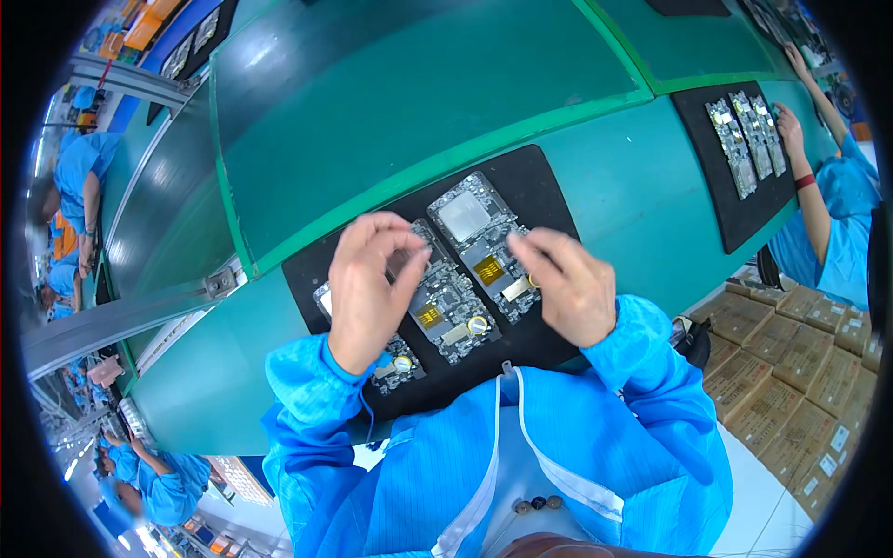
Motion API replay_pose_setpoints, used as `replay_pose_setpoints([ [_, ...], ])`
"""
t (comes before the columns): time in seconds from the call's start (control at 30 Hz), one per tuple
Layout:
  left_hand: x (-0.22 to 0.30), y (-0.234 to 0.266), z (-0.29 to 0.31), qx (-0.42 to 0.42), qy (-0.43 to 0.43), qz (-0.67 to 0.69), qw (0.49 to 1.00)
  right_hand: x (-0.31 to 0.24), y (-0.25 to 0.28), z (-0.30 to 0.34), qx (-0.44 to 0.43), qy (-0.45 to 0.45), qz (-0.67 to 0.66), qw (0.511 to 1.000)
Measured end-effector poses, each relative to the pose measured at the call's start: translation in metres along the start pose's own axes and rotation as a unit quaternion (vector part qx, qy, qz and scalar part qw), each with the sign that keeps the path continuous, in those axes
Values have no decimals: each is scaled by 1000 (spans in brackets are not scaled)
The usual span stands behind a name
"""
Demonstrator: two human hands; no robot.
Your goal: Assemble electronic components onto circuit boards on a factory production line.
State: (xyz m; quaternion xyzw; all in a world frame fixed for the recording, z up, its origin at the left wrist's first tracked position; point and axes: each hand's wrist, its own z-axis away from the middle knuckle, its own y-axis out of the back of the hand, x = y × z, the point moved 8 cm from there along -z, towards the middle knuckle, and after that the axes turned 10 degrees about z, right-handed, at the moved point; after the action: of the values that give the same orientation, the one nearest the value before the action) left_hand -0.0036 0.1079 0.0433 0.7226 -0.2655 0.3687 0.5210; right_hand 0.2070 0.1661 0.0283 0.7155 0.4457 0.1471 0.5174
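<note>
Three populated circuit boards lie in a slanted row on a black mat [544, 191] before me. The right circuit board [493, 246] has a silver plate, a yellow patch and a pale strip. Beside it, the middle circuit board [445, 312] shows a yellow patch and a round coin-like part. My left hand [363, 288] hovers over the left circuit board [400, 365], hiding most of it; thumb and forefinger pinch together above the middle board. Over the right board's edge, my right hand [575, 290] also has its fingertips pressed together. Anything between either hand's fingertips is too small to make out.
A raised green bench section [419, 93] runs behind the mat. At the right, a co-worker's hand [791, 130] is beside another black mat [712, 167] with several boards. Cardboard boxes [791, 400] stand at lower right. A metal frame [139, 312] rises at left.
</note>
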Motion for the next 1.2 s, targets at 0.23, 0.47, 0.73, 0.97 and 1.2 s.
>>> replay_pose_setpoints([
  [0.23, -17, -21, 35, -9, 3, -23, 1000, -50, -12, 12, -110, 127, -55, 984],
  [0.47, -15, -20, 35, 17, -35, -33, 999, -45, -8, 3, -96, 73, 12, 993],
  [0.73, -19, -22, 36, 16, -38, -15, 999, -56, -24, 1, -81, 11, -1, 997],
  [0.97, -22, -22, 38, 17, -33, -4, 999, -55, -24, 0, -80, 12, -6, 997],
  [1.2, -19, -22, 36, 20, -35, -15, 999, -56, -25, 0, -80, 13, -6, 997],
])
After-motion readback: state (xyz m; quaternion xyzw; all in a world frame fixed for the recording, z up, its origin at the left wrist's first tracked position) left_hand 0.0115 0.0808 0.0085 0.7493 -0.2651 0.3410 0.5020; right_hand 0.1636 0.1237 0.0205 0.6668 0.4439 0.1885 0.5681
